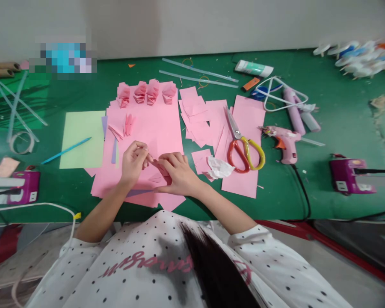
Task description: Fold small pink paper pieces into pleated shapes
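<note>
My left hand (133, 160) and my right hand (176, 173) meet over a stack of pink paper sheets (147, 128) on the green table (340, 128). Both pinch a small folded pink paper piece (158, 167) between their fingertips. The fingers of each hand are curled closed on it. Several finished accordion-folded pink pieces (146, 93) line the far edge of the sheets. Two more folded pieces (122, 127) lie just beyond my left hand.
Red-and-yellow scissors (242, 145) lie on cut pink squares (199, 115) to the right, by crumpled white paper (220, 167). Beyond them rest a pink glue gun (284, 143), glue sticks (199, 73) and a tube (253, 68). A pale green sheet (81, 139) with a blue pencil (66, 150) lies left.
</note>
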`<state>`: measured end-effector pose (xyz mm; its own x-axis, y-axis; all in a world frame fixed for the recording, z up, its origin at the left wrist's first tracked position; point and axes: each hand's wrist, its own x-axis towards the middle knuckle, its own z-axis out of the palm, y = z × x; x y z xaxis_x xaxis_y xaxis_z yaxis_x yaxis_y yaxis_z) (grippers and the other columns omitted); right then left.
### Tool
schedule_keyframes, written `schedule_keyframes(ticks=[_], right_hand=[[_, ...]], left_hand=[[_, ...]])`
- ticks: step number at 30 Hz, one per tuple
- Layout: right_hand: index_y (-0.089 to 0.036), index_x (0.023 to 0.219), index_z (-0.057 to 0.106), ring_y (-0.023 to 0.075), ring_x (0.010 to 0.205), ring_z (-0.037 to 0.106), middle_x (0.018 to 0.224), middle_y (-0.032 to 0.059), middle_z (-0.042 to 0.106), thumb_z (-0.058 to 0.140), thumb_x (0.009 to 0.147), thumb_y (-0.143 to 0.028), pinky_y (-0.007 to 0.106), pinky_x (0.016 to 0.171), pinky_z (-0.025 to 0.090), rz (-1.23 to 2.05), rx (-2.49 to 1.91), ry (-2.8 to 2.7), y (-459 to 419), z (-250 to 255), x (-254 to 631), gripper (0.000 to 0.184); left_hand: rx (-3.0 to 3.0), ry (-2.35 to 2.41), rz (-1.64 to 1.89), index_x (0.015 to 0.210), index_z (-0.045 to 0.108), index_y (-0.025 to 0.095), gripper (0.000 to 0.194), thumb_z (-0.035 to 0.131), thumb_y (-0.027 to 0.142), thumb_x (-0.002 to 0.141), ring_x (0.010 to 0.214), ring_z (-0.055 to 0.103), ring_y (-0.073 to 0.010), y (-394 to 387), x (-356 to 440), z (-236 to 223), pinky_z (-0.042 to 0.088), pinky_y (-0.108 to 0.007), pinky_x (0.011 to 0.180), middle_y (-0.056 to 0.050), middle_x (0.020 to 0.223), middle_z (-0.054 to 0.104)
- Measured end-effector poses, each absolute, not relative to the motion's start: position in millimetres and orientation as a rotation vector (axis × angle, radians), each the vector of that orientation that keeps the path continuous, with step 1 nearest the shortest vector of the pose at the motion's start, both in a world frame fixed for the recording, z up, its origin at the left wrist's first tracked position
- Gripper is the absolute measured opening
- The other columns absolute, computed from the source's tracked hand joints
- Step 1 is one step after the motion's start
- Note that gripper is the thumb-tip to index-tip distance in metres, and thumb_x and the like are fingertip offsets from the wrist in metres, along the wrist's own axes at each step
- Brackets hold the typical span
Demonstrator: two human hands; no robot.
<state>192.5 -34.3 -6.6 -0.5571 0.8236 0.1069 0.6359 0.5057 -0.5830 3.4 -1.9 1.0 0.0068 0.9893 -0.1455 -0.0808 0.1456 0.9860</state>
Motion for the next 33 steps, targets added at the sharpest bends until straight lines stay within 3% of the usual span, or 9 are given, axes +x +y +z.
schedule_keyframes(ticks=[2,6,13,18,22,28,33], right_hand=[[-0.017,0.136,0.059,0.0357,0.115,0.049,0.128,0.0181,0.061,0.070,0.080,-0.070,0.048,0.090,0.042,0.659,-1.202,-2.387,-36,-11,188,0.078],[-0.020,0.122,0.068,0.0313,0.110,0.053,0.121,0.0148,0.065,0.066,0.091,-0.053,0.045,0.087,0.043,0.611,-1.143,-2.345,-36,-20,184,0.045],[-0.021,0.107,0.072,0.0244,0.099,0.059,0.105,0.0099,0.069,0.070,0.092,-0.036,0.042,0.087,0.053,0.755,-0.897,-2.171,-31,-23,185,0.022],[-0.024,0.109,0.071,0.0221,0.099,0.062,0.100,0.0072,0.069,0.072,0.091,-0.030,0.039,0.085,0.057,0.857,-0.845,-2.008,-32,-20,185,0.019],[-0.025,0.109,0.069,0.0216,0.096,0.064,0.100,0.0069,0.068,0.072,0.090,-0.027,0.040,0.085,0.058,0.755,-0.875,-1.926,-28,-21,187,0.019],[-0.027,0.133,0.058,0.0289,0.121,0.060,0.127,0.0126,0.062,0.075,0.087,-0.038,0.052,0.102,0.054,0.702,-1.055,-1.821,-19,-19,199,0.050],[-0.026,0.123,0.063,0.0244,0.116,0.064,0.120,0.0110,0.068,0.053,0.101,-0.032,0.047,0.099,0.055,0.685,-1.142,-1.623,-12,-18,208,0.026]], left_hand=[[1.038,1.209,1.140,0.083,0.057,0.019,0.028,0.072,0.043,0.087,0.039,0.046,-0.0051,-1,3,0,0.038,-0.016,0.042,0.004,0.055,0.064],[1.039,1.219,1.134,0.085,0.058,0.019,0.025,0.070,0.040,0.089,0.040,0.047,-0.0055,-1,2,-1,0.038,-0.017,0.043,0.004,0.055,0.064],[1.030,1.205,1.128,0.085,0.057,0.019,0.024,0.070,0.039,0.089,0.041,0.047,-0.0055,-2,3,2,0.036,-0.016,0.042,0.004,0.055,0.063],[1.041,1.220,1.131,0.085,0.057,0.019,0.024,0.069,0.039,0.090,0.041,0.047,-0.0055,-2,2,1,0.035,-0.016,0.042,0.004,0.055,0.063],[1.042,1.222,1.144,0.085,0.057,0.019,0.025,0.069,0.040,0.090,0.041,0.047,-0.0053,-2,0,0,0.034,-0.016,0.040,0.004,0.055,0.063],[0.994,1.227,1.223,0.089,0.057,0.020,0.028,0.070,0.045,0.089,0.041,0.047,-0.0051,-1,-1,-1,0.033,-0.016,0.038,0.006,0.059,0.062],[0.985,1.216,1.209,0.082,0.056,0.020,0.032,0.074,0.046,0.086,0.042,0.047,-0.0047,0,1,1,0.033,-0.016,0.037,0.003,0.063,0.065]])
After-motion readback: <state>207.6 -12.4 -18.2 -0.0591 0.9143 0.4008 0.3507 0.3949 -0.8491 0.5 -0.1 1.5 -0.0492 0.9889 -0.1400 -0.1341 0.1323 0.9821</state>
